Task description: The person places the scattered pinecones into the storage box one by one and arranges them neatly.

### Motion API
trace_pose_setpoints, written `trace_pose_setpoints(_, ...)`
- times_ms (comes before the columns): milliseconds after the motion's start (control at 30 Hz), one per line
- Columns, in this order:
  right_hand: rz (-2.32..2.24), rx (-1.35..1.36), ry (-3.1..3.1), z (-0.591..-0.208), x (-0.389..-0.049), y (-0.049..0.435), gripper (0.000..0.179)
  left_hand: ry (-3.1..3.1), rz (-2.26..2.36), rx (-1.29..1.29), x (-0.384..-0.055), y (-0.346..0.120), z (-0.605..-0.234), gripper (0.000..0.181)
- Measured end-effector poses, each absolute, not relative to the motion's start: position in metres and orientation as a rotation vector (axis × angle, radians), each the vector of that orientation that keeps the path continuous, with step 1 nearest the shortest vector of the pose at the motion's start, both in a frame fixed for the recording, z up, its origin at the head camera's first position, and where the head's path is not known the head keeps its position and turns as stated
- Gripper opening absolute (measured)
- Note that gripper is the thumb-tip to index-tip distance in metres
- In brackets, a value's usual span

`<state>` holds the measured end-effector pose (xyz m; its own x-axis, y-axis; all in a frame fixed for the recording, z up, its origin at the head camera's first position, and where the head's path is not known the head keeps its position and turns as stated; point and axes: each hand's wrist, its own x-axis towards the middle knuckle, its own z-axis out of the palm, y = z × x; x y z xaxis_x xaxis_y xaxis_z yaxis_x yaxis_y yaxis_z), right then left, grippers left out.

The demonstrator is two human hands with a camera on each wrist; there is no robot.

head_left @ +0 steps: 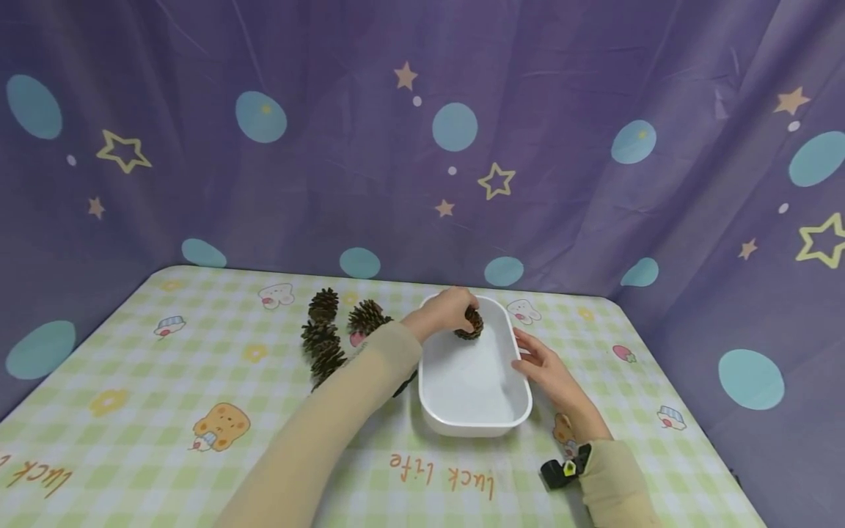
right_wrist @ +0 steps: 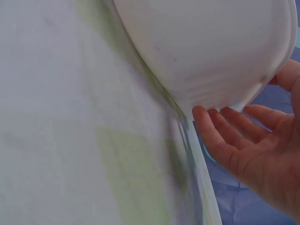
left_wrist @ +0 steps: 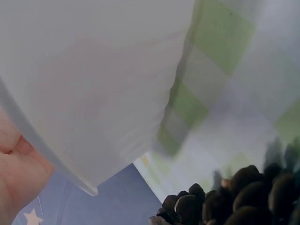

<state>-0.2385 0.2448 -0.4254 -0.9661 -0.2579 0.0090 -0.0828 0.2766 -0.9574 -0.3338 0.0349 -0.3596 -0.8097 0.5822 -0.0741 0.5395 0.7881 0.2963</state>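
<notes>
A white plastic box (head_left: pixel 472 381) with rounded corners stands on the table. Over its far end my left hand (head_left: pixel 449 309) reaches in and grips a brown pine cone (head_left: pixel 470 325) between thumb and fingers. The box wall hides most of that hand in the left wrist view, where the cone it holds is out of sight. My right hand (head_left: pixel 544 367) holds the box's right side, thumb over the rim and fingertips (right_wrist: pixel 201 115) against the outer wall. Left of the box lie several more pine cones (head_left: pixel 367 317), some in a column partly behind my left forearm.
A green-and-white checked cloth (head_left: pixel 152 411) with cartoon prints covers the table. Right behind its far edge hangs a purple curtain (head_left: pixel 317 183) with stars and blue ovals. A dark wrist camera (head_left: pixel 557 473) sticks out beside my right sleeve.
</notes>
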Motion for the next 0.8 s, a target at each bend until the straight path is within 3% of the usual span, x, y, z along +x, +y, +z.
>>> trace_pose_setpoints(233,-1.753,-0.312,2.391,-0.441,-0.249,0.253,0.065,2.834,0.329,0.874,-0.336,0.037,-0.364,0.043)
trace_pose_setpoints(800,-1.771,-0.325,2.381,-0.435,-0.244,0.250,0.067,2.800,0.406,0.917,-0.334,0.041,-0.362,0.049)
